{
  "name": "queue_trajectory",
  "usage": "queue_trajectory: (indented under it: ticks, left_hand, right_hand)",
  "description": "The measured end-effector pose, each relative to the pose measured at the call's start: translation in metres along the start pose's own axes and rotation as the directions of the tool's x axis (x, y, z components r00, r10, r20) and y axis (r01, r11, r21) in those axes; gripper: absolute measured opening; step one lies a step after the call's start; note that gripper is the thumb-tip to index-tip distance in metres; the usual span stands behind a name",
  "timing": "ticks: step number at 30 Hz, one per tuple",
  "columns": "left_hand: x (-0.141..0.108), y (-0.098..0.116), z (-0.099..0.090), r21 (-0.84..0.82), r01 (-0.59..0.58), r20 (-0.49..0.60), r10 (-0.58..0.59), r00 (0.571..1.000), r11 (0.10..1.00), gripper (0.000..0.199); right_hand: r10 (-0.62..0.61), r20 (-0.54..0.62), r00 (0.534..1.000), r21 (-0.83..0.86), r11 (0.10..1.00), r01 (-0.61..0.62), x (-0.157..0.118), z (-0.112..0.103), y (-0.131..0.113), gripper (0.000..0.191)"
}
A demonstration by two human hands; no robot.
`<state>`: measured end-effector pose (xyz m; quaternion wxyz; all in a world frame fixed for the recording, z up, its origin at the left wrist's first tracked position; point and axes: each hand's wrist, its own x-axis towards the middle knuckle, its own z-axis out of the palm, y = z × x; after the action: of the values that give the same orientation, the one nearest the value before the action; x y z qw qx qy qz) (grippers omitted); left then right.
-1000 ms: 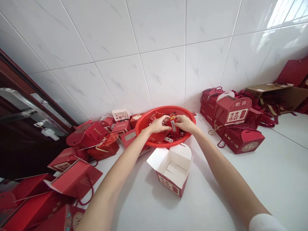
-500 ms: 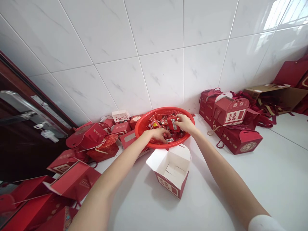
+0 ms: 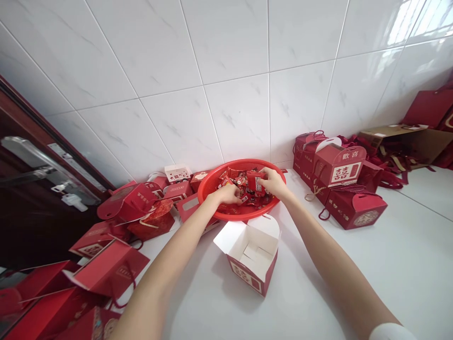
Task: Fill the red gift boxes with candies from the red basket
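Both my hands reach into a red plastic basket (image 3: 208,208) by the wall, which holds many small red-wrapped sweets (image 3: 241,181). My right hand (image 3: 273,182) pinches a red packet (image 3: 255,181) at the basket's right side. On the left, my left hand (image 3: 230,194) is closed around a small wrapped sweet (image 3: 244,199), its end showing at the fingertips. In front of the basket, between my forearms, a red gift box (image 3: 247,257) stands upright with its flaps open and its white inside bare.
Red gift boxes (image 3: 120,267) crowd the left side beside a dark door with a metal handle (image 3: 26,172). More boxes (image 3: 341,172) stack at the right, near a brown carton (image 3: 421,141) with ribbons. A tiled wall (image 3: 237,113) rises behind.
My left hand has shifted slightly up and left within the basket, with a small sweet now at its fingertips. My right hand keeps the red packet in nearly the same place.
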<state>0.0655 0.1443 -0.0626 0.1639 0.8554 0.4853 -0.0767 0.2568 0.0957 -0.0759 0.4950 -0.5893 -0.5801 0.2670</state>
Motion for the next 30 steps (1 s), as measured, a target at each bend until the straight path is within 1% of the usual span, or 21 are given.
queue_trajectory:
  ticks: [2,3,5,7,9,12,16,21,25,27,30]
  left_hand:
    - [-0.002,0.0,-0.002,0.035,0.057,-0.009,-0.056,0.998,0.998,0.027]
    - [-0.003,0.001,-0.003,0.053,0.09,0.004,-0.091,0.996,0.995,0.031]
    - [-0.007,0.002,-0.005,0.084,0.155,0.081,-0.162,0.984,0.984,0.036]
    - [-0.011,0.003,-0.006,0.1,0.188,0.193,-0.205,0.96,0.977,0.037]
    - [-0.012,0.005,-0.005,0.101,0.184,0.28,-0.205,0.938,0.978,0.033]
    - [-0.011,0.006,-0.003,0.087,0.144,0.318,-0.165,0.934,0.986,0.028]
    - [-0.007,0.004,0.001,0.043,0.083,0.306,-0.092,0.948,0.996,0.029]
    - [-0.006,0.002,0.002,-0.063,-0.008,0.278,0.025,0.96,0.998,0.026]
    - [-0.002,0.0,0.002,-0.114,-0.102,0.163,0.12,0.979,0.988,0.012]
    - [0.0,0.0,0.002,-0.132,-0.142,0.097,0.155,0.983,0.981,0.009]
    - [0.001,0.0,0.001,-0.149,-0.184,-0.021,0.183,0.983,0.971,0.015]
  right_hand:
    - [-0.002,-0.018,1.0,0.023,1.0,0.003,0.0,0.0,0.001,0.011]
    - [-0.003,-0.025,1.0,0.036,0.999,0.004,0.001,-0.001,0.001,0.011]
    - [-0.006,-0.038,0.999,0.065,0.998,0.008,0.001,-0.001,0.002,0.013]
    - [-0.007,-0.043,0.999,0.097,0.995,0.011,0.002,-0.001,0.004,0.014]
    - [-0.005,-0.029,1.0,0.138,0.99,0.009,0.002,0.0,0.005,0.015]
    - [-0.013,0.02,1.0,0.214,0.977,0.009,0.002,0.0,0.005,0.016]
    - [-0.077,0.046,0.996,0.284,0.957,0.061,0.001,-0.002,0.004,0.015]
    - [-0.125,0.044,0.991,0.32,0.942,0.105,0.001,-0.006,0.005,0.006]
    - [-0.13,0.0,0.992,0.341,0.932,0.122,0.002,-0.006,0.008,0.009]
    - [-0.123,-0.043,0.991,0.348,0.929,0.13,0.003,-0.005,0.01,0.018]
    - [-0.097,-0.103,0.99,0.36,0.924,0.128,0.005,-0.004,0.013,0.035]
